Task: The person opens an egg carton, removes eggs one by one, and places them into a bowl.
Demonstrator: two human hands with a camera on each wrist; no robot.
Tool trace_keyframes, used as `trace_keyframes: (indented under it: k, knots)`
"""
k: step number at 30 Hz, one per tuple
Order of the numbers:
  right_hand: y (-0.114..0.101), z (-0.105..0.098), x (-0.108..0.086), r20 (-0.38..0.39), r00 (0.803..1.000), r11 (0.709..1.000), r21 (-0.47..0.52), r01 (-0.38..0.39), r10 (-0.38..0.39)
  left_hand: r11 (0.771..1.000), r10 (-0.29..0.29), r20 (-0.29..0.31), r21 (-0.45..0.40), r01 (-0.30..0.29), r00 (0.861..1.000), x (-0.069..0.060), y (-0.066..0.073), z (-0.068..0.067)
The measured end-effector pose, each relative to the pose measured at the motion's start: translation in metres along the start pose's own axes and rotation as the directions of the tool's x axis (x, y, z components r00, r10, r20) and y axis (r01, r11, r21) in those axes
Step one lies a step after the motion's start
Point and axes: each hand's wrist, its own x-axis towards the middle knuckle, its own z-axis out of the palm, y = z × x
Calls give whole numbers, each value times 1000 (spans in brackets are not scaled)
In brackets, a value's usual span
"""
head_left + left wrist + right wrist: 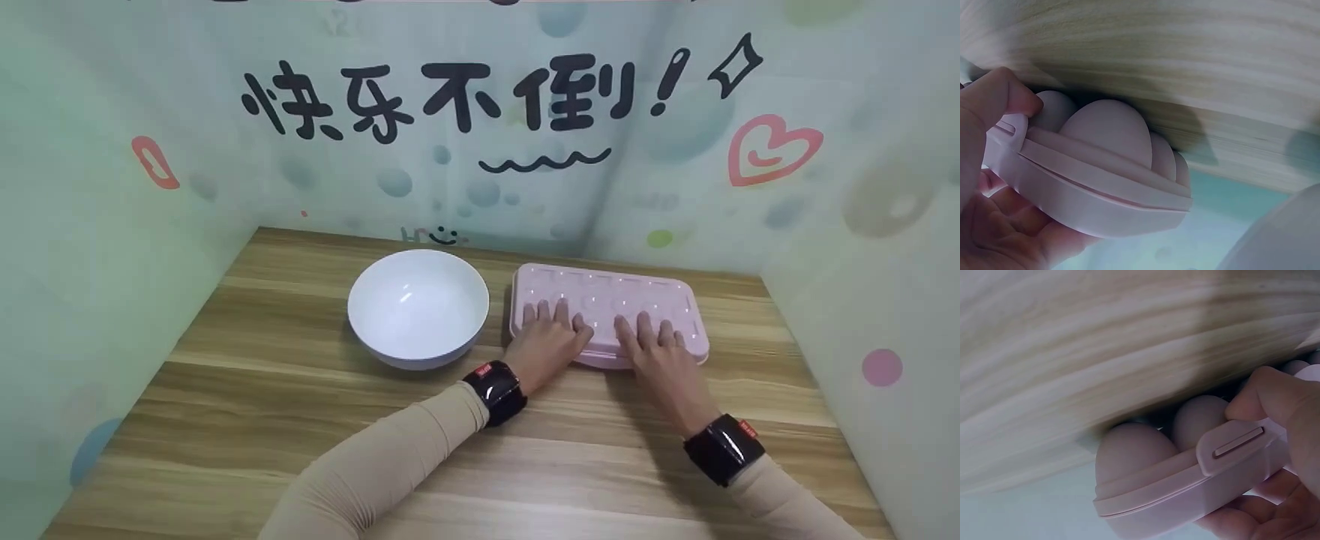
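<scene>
A pink plastic egg box (592, 285), its lid closed, lies on the table toward the back right. My left hand (547, 343) holds its front edge left of the middle, fingers spread over the lid. In the left wrist view, that thumb touches the front near a slotted latch (1009, 132). My right hand (666, 369) grips the front right part, fingers on top. Its thumb lies against another latch (1238, 441) in the right wrist view. Rounded cups (1109, 129) bulge from the box's underside. What is inside cannot be seen.
A white bowl (418, 304) with nothing visible in it stands left of the egg box. The wood-grain table (315, 420) is bordered by a printed curtain wall (450, 180) behind and by pale walls on both sides.
</scene>
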Motion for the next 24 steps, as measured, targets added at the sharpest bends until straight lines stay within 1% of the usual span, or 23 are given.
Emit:
trace_keyframes:
  k: [5,9,16,21,24]
  knots:
    - [-1,0,-1,0,1000,1000,-2,4,-4,1000,10,12,3,-10,1000,0,0,-1]
    - [-1,0,0,20,1000,1000,-11,2,-2,1000,-3,21,21,3,1000,-1,1,0]
    - [-2,1,0,45,999,1000,-9,0,0,999,-25,-6,31,25,1000,-3,6,3]
    - [-2,1,1,61,998,1000,5,-14,13,997,-40,-24,60,42,999,-4,8,2]
    - [-1,0,2,56,998,1000,20,-14,13,997,-46,-17,63,47,999,-2,8,1]
